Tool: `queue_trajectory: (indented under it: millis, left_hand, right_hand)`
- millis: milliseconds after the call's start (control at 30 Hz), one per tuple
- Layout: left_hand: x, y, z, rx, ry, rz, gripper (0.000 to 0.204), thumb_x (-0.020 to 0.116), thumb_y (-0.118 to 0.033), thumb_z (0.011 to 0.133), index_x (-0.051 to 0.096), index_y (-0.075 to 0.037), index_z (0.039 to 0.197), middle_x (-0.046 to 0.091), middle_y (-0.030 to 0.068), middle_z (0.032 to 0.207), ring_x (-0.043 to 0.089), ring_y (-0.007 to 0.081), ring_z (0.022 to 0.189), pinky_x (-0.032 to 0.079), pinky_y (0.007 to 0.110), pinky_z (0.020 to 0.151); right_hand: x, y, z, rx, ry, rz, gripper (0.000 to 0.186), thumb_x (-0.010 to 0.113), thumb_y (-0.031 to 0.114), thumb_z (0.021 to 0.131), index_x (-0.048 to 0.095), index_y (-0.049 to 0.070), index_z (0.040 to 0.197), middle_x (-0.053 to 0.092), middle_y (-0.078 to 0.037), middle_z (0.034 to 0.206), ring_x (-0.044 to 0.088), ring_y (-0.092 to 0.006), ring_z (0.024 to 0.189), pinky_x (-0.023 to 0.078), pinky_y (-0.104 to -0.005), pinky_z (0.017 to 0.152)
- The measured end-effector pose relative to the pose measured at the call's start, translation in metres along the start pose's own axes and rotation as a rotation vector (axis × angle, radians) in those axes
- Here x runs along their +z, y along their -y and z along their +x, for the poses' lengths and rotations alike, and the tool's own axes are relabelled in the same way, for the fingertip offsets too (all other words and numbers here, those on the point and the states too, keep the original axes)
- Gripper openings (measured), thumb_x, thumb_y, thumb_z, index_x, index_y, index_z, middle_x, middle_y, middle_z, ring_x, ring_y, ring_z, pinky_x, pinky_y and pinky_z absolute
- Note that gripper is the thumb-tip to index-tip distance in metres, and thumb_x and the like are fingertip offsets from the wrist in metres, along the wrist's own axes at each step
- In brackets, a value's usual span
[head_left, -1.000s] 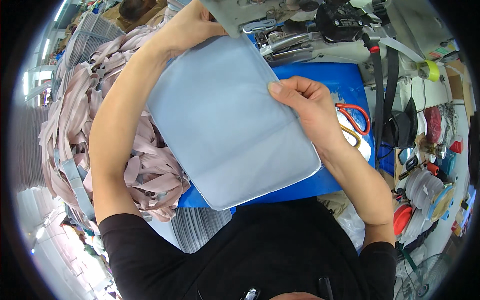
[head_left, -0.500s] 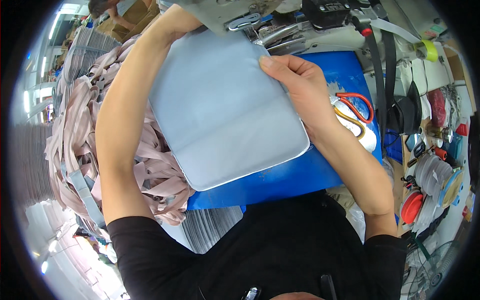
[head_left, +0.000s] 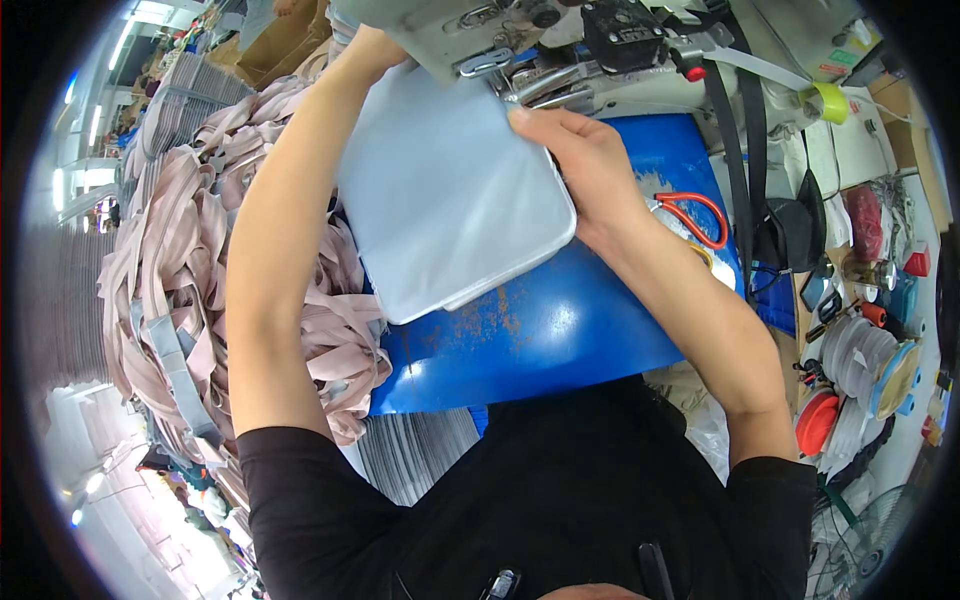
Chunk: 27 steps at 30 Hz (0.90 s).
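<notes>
A pale blue-grey padded fabric panel (head_left: 450, 195) lies on the blue work surface (head_left: 540, 335), its far edge under the sewing machine head (head_left: 520, 40). My right hand (head_left: 575, 165) pinches the panel's right edge close to the needle area. My left hand (head_left: 372, 45) reaches to the panel's far left corner and is mostly hidden under the machine; only the wrist shows, touching the fabric.
A big heap of pinkish-beige straps (head_left: 200, 270) lies left of the panel. Red-handled scissors (head_left: 690, 215) rest on the blue surface to the right. Black webbing (head_left: 740, 130) hangs from the machine. Spools and small containers (head_left: 860, 350) crowd the right side.
The panel has slid away from me, farther under the machine head. Both hands moved with it, and more of the blue surface shows near me.
</notes>
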<state>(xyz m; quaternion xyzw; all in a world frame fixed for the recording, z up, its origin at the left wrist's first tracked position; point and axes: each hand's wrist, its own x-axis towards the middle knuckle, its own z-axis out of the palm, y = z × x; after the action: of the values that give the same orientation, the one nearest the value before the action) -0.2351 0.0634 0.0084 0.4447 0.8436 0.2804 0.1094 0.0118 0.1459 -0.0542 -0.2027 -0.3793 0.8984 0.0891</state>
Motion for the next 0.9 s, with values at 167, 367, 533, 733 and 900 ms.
queue_trajectory:
  millis: [167, 367, 533, 733, 900]
  left_hand:
    - [-0.015, 0.015, -0.036, 0.071, -0.134, 0.011, 0.031, 0.082, -0.022, 0.090, 0.070, 0.001, 0.107, 0.076, 0.0121, 0.098, 0.073, 0.0205, 0.094, 0.056, 0.032, 0.080]
    - [0.063, -0.112, -0.192, 0.183, -0.453, 0.146, 0.043, 0.088, -0.012, 0.076, 0.067, -0.004, 0.113, 0.068, 0.0143, 0.133, 0.066, 0.0242, 0.122, 0.053, 0.039, 0.098]
    - [0.098, -0.092, -0.199, 0.336, -0.599, 0.186, 0.035, 0.085, -0.003, 0.072, 0.067, -0.003, 0.102, 0.073, 0.0170, 0.122, 0.072, 0.0331, 0.107, 0.057, 0.039, 0.091]
    - [0.068, -0.090, -0.191, 0.420, -0.541, 0.165, 0.020, 0.079, 0.005, 0.086, 0.065, 0.000, 0.101, 0.078, 0.0177, 0.112, 0.075, 0.0247, 0.101, 0.056, 0.034, 0.093]
    - [0.076, -0.095, -0.182, 0.679, -0.429, 0.467, 0.013, 0.075, -0.001, 0.074, 0.069, -0.006, 0.085, 0.076, 0.0037, 0.104, 0.072, 0.0223, 0.094, 0.058, 0.036, 0.075]
  right_hand:
    - [0.009, -0.012, 0.011, -0.033, -0.002, 0.038, 0.029, 0.080, 0.020, 0.091, 0.073, -0.006, 0.102, 0.075, -0.012, 0.097, 0.069, -0.0174, 0.084, 0.055, -0.0321, 0.078]
    - [-0.003, -0.005, 0.002, -0.120, -0.039, 0.049, 0.021, 0.078, 0.016, 0.090, 0.073, -0.003, 0.097, 0.072, -0.007, 0.089, 0.065, -0.0142, 0.079, 0.052, -0.0285, 0.073]
    - [-0.017, -0.032, -0.034, -0.394, -0.006, -0.236, 0.028, 0.074, 0.015, 0.087, 0.069, -0.002, 0.109, 0.065, -0.003, 0.086, 0.059, -0.0144, 0.079, 0.051, -0.0330, 0.073]
    - [-0.014, -0.036, -0.034, -0.476, -0.111, -0.656, 0.028, 0.079, 0.018, 0.084, 0.071, 0.001, 0.104, 0.063, -0.003, 0.081, 0.059, -0.0120, 0.071, 0.050, -0.0296, 0.066]
    - [-0.026, -0.037, -0.044, -0.261, -0.025, -0.235, 0.019, 0.077, 0.013, 0.091, 0.075, -0.003, 0.100, 0.073, -0.005, 0.082, 0.064, -0.0079, 0.070, 0.050, -0.0246, 0.061]
